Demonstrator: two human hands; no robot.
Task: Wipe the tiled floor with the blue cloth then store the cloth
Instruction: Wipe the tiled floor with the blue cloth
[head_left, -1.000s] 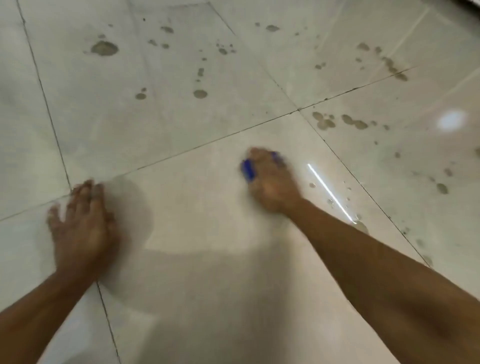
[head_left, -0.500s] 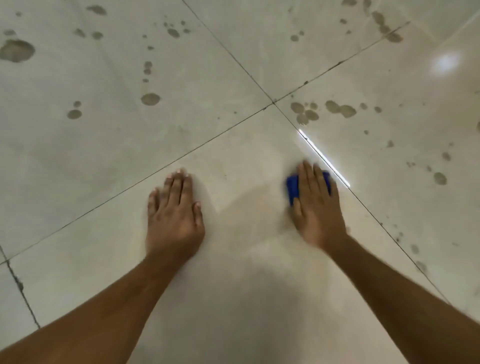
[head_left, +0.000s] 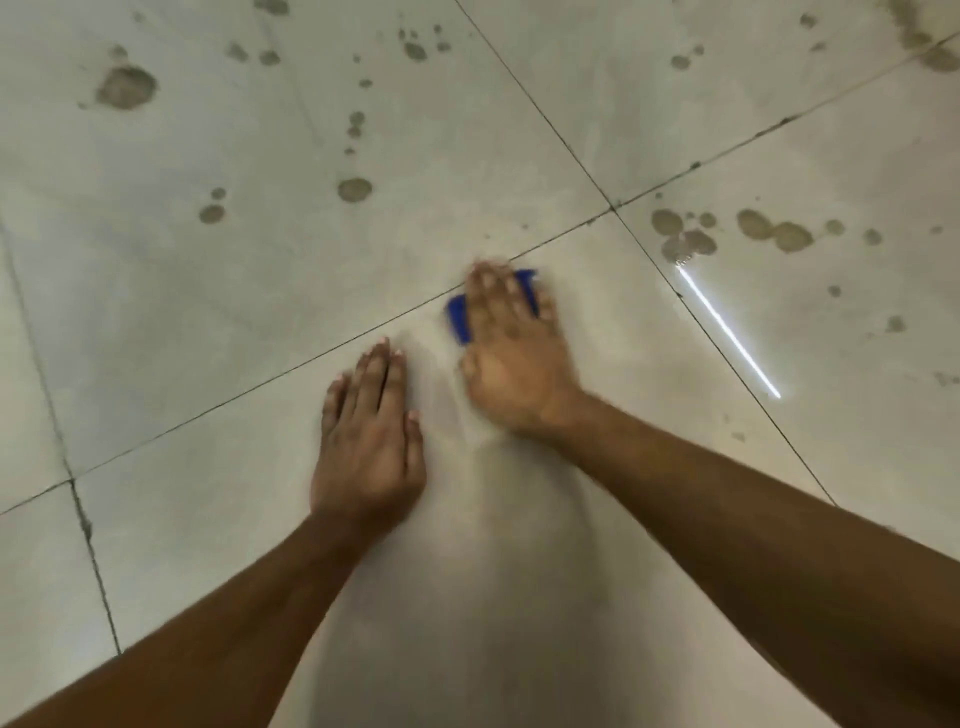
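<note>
1. Head view, right side: the right hand (head_left: 511, 358) is pressing flat on the blue cloth (head_left: 459, 321), fingers spread over it rather than curled around it, so the cloth is being pinned to the floor under the palm, not pinched. Only a strip of blue is showing at the hand's left edge and a corner past the fingertips. The hand is blurring, which suggests it is in mid-stroke.

2. Head view, left side: the left hand (head_left: 368, 440) is lying open and flat on the same tile, fingers together, holding nothing; it appears to be propping the person's weight. It is sitting just beside the right hand, not touching it.

3. Head view, floor: the tiled floor (head_left: 218, 322) is showing the cloth right at a grout line (head_left: 311, 358), on the near tile. That near tile is looking free of marks around both hands. The tiles beyond are carrying many dark spots (head_left: 126, 87), and a cluster of spots (head_left: 685, 234) is sitting on the tile to the right, near a bright streak of reflected light (head_left: 727, 332).

4. Progress, as a judgement: wiping is under way, with roughly one tile looking done and the spotted tiles ahead and to the right not yet reached. Storing the cloth is not yet begun, and no storage place is showing in this view.
</note>
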